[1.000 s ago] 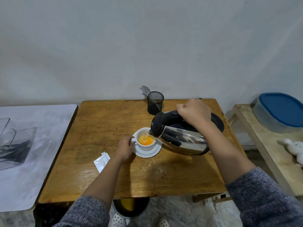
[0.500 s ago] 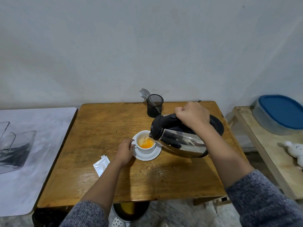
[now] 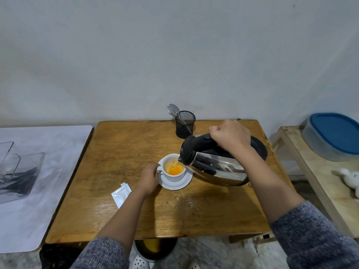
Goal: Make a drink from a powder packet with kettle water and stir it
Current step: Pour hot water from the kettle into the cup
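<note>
Orange liquid fills the white ceramic cup (image 3: pixel 173 170) on its saucer (image 3: pixel 175 183) because my right hand (image 3: pixel 231 135), fingers wrapped tight, tilts the steel kettle (image 3: pixel 215 167) while my left hand (image 3: pixel 148 176) pinches the handle steady.

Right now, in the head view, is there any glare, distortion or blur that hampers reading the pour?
Head view: the steel kettle mirrors its surroundings, but the spout stays readable. Wide-angle bending curves the table edges. The cup and its orange liquid are sharp. Soft shadows fall under both arms. The left hand steadies the cup; the right hand has its grip on the handle.
</note>
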Action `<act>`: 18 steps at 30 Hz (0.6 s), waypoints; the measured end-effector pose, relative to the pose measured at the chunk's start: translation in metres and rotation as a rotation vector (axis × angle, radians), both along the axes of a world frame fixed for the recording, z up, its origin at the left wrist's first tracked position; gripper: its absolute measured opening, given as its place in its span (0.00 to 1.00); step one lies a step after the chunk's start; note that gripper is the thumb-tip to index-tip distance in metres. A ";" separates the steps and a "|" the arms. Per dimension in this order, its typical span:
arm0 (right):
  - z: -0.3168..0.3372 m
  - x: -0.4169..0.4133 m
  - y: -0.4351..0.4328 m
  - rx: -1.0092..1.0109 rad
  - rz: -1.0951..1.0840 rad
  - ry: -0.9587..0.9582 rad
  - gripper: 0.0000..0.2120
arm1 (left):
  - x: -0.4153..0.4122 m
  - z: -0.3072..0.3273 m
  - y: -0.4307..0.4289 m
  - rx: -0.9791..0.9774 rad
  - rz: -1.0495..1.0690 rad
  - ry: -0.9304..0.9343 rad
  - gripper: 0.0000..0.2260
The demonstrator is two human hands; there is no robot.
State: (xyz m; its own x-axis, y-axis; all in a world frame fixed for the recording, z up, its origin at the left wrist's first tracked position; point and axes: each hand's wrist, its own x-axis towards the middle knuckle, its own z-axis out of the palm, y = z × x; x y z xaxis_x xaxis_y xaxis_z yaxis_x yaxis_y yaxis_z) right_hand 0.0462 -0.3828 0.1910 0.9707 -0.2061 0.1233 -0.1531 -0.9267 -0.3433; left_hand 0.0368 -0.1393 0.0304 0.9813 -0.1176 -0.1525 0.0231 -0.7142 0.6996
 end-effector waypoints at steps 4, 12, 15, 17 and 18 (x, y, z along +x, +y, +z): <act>0.000 -0.001 0.000 0.005 -0.004 -0.004 0.19 | 0.000 -0.001 0.001 0.006 0.000 0.012 0.13; 0.000 -0.001 -0.002 0.007 -0.019 -0.011 0.19 | 0.002 0.002 0.000 0.021 -0.006 0.047 0.14; 0.001 -0.001 -0.001 0.007 -0.019 -0.006 0.19 | 0.001 0.003 0.001 0.020 -0.002 0.061 0.14; 0.001 -0.002 -0.001 0.014 -0.017 -0.006 0.19 | 0.001 0.004 0.001 0.026 -0.006 0.059 0.14; 0.001 -0.002 -0.001 0.016 -0.017 -0.006 0.19 | 0.001 0.004 0.000 0.027 -0.007 0.056 0.14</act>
